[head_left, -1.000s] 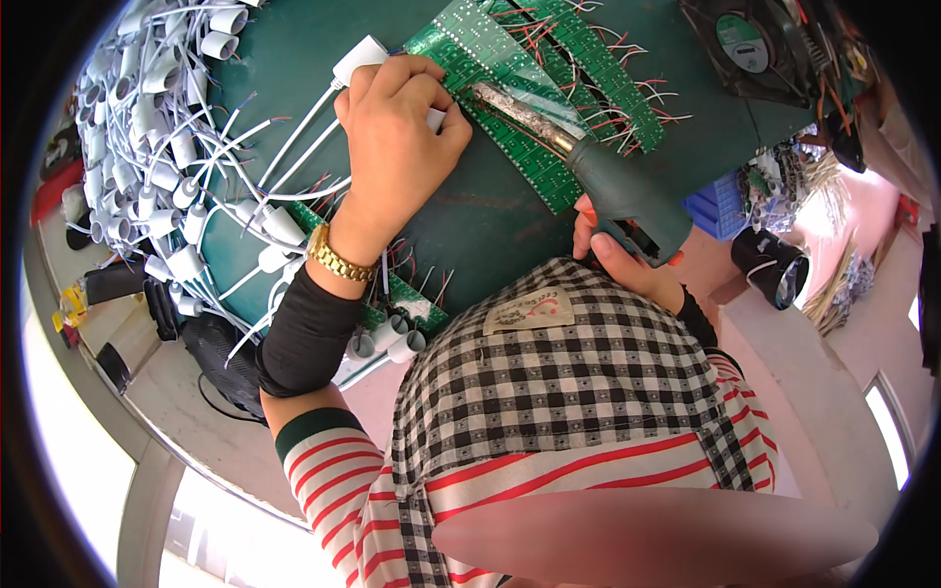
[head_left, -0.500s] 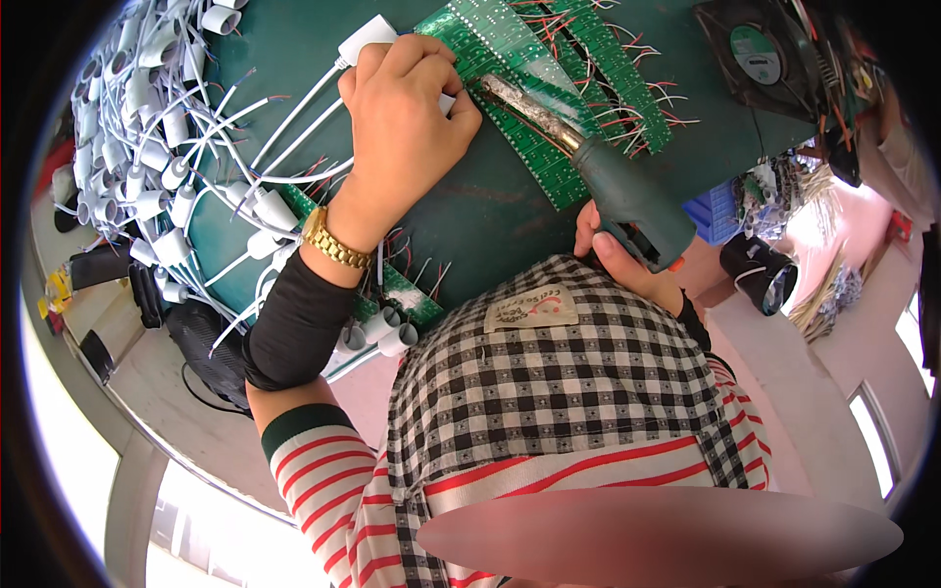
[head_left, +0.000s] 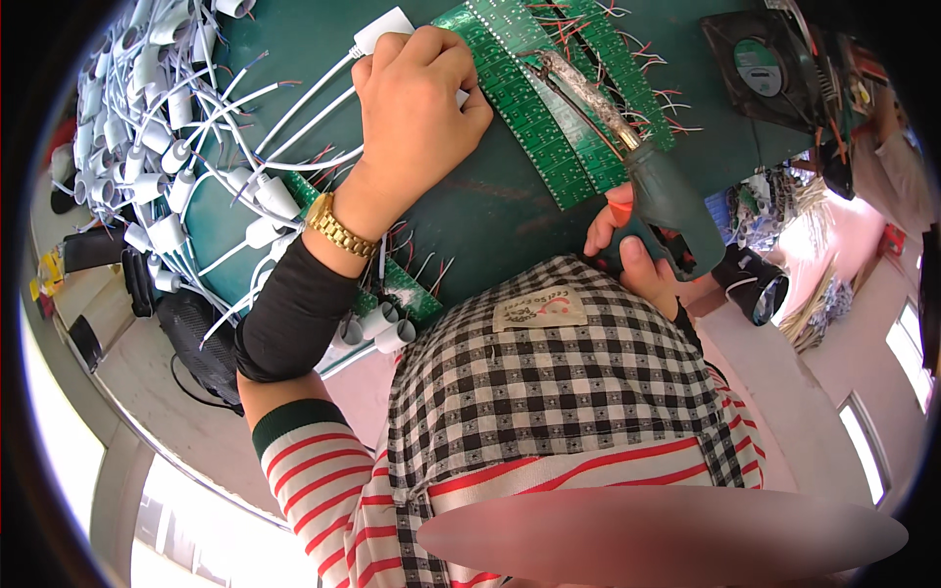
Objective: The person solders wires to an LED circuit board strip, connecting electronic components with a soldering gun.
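R hand (head_left: pixel 642 272) fingers wrapped round grip of soldering gun (head_left: pixel 663 184), up over R part of green PCBs (head_left: pixel 534 137) on worktop (head_left: pixel 475 211). Long axis diag.: handle lower R, tip pointing upper L, away from body. L hand (head_left: pixel 421 103) fingers curled over white connector (head_left: pixel 384 29); pads hidden, can't tell if gripping.

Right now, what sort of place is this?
Probably an electronics assembly workshop: flat green circuit boards, a dark-green pistol-shaped tool, apparently a soldering iron, and a heap of cabled white plastic cylinders.
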A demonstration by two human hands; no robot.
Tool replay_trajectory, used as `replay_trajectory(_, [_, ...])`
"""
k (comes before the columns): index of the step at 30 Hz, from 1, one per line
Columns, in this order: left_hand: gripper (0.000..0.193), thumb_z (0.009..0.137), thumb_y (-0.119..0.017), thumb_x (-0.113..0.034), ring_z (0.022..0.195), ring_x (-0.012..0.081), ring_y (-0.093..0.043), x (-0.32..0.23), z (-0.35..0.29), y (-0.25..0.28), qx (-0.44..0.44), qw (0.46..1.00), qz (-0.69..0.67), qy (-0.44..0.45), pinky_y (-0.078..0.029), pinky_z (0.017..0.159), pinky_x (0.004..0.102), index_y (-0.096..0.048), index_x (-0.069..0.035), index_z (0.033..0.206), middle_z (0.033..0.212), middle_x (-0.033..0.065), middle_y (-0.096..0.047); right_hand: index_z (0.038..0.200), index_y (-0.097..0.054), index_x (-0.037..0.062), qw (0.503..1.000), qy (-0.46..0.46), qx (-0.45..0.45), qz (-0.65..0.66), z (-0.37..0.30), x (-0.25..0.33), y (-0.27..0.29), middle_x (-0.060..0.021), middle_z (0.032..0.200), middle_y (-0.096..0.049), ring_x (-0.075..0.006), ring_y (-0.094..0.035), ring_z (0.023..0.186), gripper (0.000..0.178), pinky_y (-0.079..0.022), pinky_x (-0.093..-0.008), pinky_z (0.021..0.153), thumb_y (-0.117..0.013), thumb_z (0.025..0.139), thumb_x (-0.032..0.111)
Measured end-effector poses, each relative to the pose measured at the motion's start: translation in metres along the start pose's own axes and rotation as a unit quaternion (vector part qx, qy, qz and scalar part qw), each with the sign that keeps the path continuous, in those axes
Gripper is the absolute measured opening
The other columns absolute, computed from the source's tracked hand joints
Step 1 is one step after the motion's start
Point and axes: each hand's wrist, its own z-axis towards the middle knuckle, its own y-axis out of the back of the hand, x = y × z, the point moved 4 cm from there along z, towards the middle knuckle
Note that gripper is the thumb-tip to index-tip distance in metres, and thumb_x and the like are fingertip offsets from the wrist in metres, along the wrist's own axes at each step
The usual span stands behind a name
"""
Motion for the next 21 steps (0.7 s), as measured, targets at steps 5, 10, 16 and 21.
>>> replay_trajectory(5, [0.010,0.062,-0.068,-0.006,0.086,0.0232,-0.053,-0.001,0.002,0.001,0.021,1.000,0.009,0.015,-0.036,0.074,0.0377,-0.060,-0.008,0.066,0.093,-0.0023,-0.062,0.125,-0.045,0.0023,1.000,-0.009,-0.002,-0.006,0.001,0.008,-0.003,-0.0077,0.078,-0.055,-0.0155,-0.056,0.069,0.049,-0.047,-0.0301,0.062,-0.061,0.088,0.030])
replay_trajectory(10, [0.010,0.062,-0.068,-0.008,0.078,0.0226,-0.050,0.001,0.001,0.000,-0.022,1.000,-0.001,-0.020,-0.034,0.068,0.0374,-0.059,-0.011,0.064,0.082,-0.0027,-0.056,0.124,-0.044,0.0025,1.000,0.000,-0.010,0.004,0.000,0.006,-0.004,-0.0078,0.079,-0.054,-0.0158,-0.055,0.070,0.048,-0.048,-0.0318,0.063,-0.060,0.089,0.030])
replay_trajectory(16, [0.018,0.063,-0.069,-0.009,0.085,0.0237,-0.051,-0.004,0.003,0.006,0.039,0.998,0.030,-0.049,-0.039,0.073,0.0387,-0.062,-0.011,0.079,0.093,0.0010,-0.057,0.124,-0.044,0.0032,0.999,0.015,-0.031,0.031,-0.002,0.006,-0.001,-0.0076,0.081,-0.053,-0.0162,-0.055,0.070,0.045,-0.049,-0.0324,0.063,-0.058,0.090,0.029])
replay_trajectory(21, [0.046,0.068,-0.067,-0.009,0.092,0.0265,-0.054,-0.020,-0.009,0.042,0.151,0.980,0.108,-0.066,-0.044,0.078,0.0382,-0.052,-0.008,0.112,0.110,0.0106,-0.051,0.123,-0.044,0.0032,0.998,0.031,-0.026,0.057,-0.001,0.001,0.006,-0.0075,0.080,-0.053,-0.0161,-0.055,0.071,0.045,-0.049,-0.0319,0.064,-0.058,0.090,0.029])
